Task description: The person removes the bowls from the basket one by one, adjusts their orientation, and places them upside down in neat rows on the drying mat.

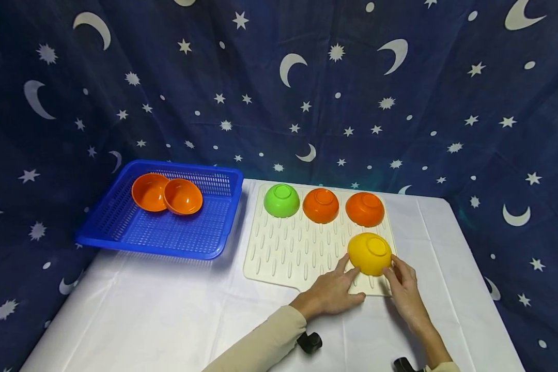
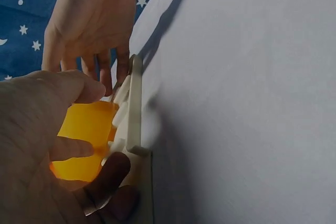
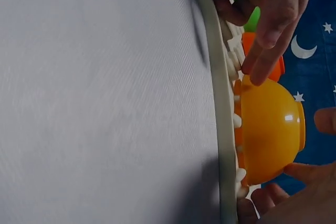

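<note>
A yellow bowl (image 1: 365, 256) sits upside down at the front right of a cream ridged drying mat (image 1: 288, 253). At its left side, my left hand (image 1: 333, 292) touches it with extended fingertips; the thumb is apart from the bowl. My right hand (image 1: 405, 294) is against the opposite side, fingertips on the bowl's wall. In the right wrist view, the yellow bowl (image 3: 270, 129) has its rim down by the mat's ridges. Behind it, a green bowl (image 1: 281, 201) and two orange bowls (image 1: 321, 206) stand inverted in a row along the mat's far edge.
A blue plastic basket (image 1: 167, 243) on the left holds two orange bowls (image 1: 183, 197), openings up and overlapping. White cloth (image 1: 167, 310) covers the table. A dark curtain (image 1: 260, 103) with moons and stars hangs behind. Black camera mounts (image 1: 310, 342) sit by the wrists.
</note>
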Action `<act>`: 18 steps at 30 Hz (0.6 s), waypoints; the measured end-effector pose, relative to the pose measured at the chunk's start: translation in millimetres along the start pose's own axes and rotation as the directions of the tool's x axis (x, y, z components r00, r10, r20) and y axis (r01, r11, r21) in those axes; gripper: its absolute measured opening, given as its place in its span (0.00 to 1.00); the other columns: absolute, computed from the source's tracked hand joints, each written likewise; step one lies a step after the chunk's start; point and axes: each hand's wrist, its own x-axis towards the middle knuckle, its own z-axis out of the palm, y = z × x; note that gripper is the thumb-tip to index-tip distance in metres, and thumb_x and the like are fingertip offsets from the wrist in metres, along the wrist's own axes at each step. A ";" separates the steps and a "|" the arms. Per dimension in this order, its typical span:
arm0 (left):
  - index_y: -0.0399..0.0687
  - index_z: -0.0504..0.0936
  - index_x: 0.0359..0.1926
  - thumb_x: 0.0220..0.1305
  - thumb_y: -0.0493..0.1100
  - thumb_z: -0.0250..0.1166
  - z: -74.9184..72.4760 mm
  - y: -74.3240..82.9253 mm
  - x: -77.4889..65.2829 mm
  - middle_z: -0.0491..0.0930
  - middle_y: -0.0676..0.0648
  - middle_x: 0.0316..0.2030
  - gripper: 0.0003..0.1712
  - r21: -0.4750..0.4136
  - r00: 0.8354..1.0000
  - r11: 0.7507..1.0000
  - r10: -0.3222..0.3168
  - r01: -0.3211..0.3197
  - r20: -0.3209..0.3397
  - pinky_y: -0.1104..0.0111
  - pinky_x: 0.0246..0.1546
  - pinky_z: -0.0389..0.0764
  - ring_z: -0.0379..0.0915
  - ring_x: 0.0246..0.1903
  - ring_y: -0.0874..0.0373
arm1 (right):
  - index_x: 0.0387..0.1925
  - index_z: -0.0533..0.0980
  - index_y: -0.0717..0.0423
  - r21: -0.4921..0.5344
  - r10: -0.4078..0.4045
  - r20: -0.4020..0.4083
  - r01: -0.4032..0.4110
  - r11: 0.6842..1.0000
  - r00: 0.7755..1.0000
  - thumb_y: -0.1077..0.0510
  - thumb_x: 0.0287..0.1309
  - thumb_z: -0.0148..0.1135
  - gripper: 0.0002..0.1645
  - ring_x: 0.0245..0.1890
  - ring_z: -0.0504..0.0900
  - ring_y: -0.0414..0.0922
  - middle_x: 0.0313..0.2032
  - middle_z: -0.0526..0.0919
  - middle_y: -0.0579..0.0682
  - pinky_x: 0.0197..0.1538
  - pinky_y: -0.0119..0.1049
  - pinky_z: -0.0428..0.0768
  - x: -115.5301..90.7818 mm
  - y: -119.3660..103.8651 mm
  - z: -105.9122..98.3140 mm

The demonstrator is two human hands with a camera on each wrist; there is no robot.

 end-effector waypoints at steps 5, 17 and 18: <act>0.53 0.69 0.74 0.66 0.60 0.63 0.6 3.9 -1.8 0.51 0.43 0.76 0.39 0.016 1.000 1.000 0.009 -0.008 -0.008 0.69 0.33 0.79 0.78 0.36 0.60 | 0.77 0.50 0.69 -0.171 -0.125 -0.062 0.113 0.979 0.990 0.46 0.78 0.50 0.42 0.67 0.50 0.67 0.68 0.53 0.71 0.64 0.71 0.55 -1.6 -0.1 4.6; 0.56 0.78 0.66 0.67 0.60 0.62 -3.5 4.3 -2.7 0.52 0.39 0.77 0.30 0.029 1.000 0.999 0.016 -0.016 0.012 0.63 0.52 0.79 0.74 0.60 0.52 | 0.76 0.59 0.61 -0.252 -0.186 -0.091 0.159 0.955 0.978 0.46 0.76 0.52 0.37 0.66 0.56 0.68 0.64 0.60 0.68 0.60 0.74 0.51 -2.4 -9.4 7.4; 0.56 0.78 0.65 0.67 0.60 0.62 -3.6 4.4 -3.2 0.53 0.39 0.77 0.29 0.037 1.000 0.999 0.021 -0.022 0.012 0.63 0.53 0.79 0.72 0.62 0.53 | 0.76 0.60 0.62 -0.258 -0.190 -0.090 0.161 0.953 0.978 0.46 0.76 0.52 0.37 0.65 0.57 0.68 0.63 0.61 0.68 0.59 0.73 0.52 -2.7 -9.6 7.5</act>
